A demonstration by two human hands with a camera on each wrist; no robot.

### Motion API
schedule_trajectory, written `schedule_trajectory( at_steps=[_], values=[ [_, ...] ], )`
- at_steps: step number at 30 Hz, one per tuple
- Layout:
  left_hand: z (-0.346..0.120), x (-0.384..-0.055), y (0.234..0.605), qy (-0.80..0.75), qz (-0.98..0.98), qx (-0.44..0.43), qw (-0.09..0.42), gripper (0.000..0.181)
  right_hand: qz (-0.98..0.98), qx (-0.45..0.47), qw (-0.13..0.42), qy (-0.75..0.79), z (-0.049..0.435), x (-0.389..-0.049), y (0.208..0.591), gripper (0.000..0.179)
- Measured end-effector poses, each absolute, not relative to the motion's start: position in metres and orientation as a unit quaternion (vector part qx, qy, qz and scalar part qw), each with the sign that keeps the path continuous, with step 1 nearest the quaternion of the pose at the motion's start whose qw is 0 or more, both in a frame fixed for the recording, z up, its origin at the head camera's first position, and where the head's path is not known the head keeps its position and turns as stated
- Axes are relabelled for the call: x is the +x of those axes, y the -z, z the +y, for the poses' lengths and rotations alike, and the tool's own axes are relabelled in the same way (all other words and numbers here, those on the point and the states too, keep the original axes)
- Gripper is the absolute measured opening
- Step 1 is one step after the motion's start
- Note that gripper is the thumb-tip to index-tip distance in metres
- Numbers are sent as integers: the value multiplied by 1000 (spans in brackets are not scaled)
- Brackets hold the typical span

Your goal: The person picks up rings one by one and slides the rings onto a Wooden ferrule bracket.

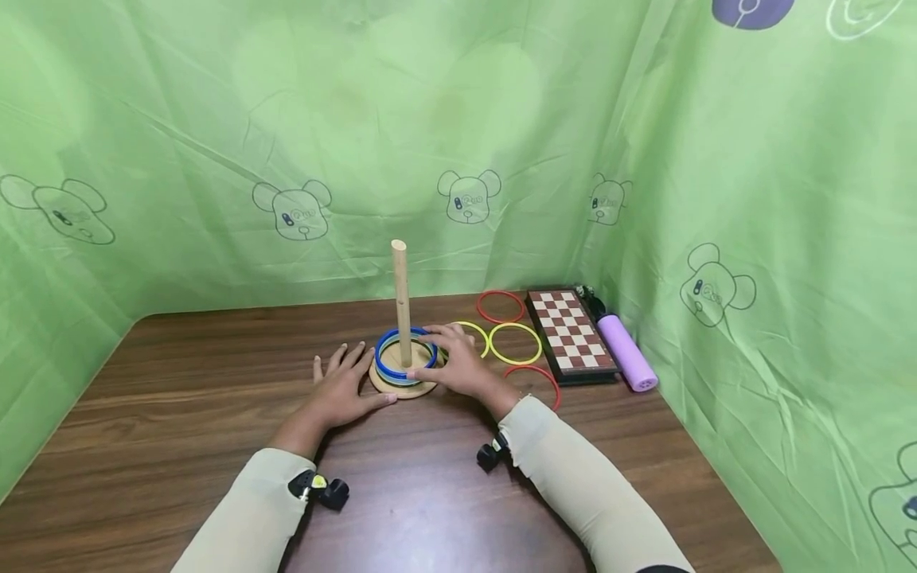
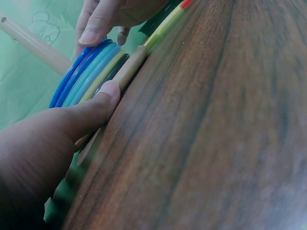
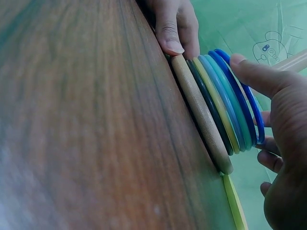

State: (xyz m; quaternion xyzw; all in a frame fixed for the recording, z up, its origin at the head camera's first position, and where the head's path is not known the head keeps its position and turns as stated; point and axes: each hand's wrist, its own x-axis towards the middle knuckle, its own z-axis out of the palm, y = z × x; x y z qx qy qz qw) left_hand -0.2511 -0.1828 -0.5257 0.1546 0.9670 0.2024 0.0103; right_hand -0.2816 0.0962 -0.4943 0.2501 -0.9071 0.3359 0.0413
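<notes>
A wooden peg (image 1: 403,306) stands upright on a round wooden base (image 3: 201,115). Around its foot lies a stack of plastic rings: dark green lowest, then yellow, light blue and teal (image 3: 228,103), with two blue ones on top. My right hand (image 1: 462,362) pinches the uppermost blue ring (image 3: 252,103) between thumb and fingers; this ring sits slightly tilted against the one below. My left hand (image 1: 344,390) rests on the table at the base's left side, fingers spread and straight. Its thumb touches the base's edge, as the left wrist view shows.
Right of the stand lie two yellow rings (image 1: 516,364) and two red rings (image 1: 500,292) on the wooden table (image 1: 179,398). Beyond them are a checkered board (image 1: 571,330) and a purple cylinder (image 1: 627,352). Green curtains (image 1: 358,119) enclose the back and sides.
</notes>
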Motion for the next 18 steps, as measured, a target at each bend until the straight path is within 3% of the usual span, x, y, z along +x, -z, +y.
schedule_trajectory(
  at_steps=[18],
  values=[
    [-182,-250,525,-199,968,154,5,115,-909,252,33,-330,96,-283,496,75]
  ],
)
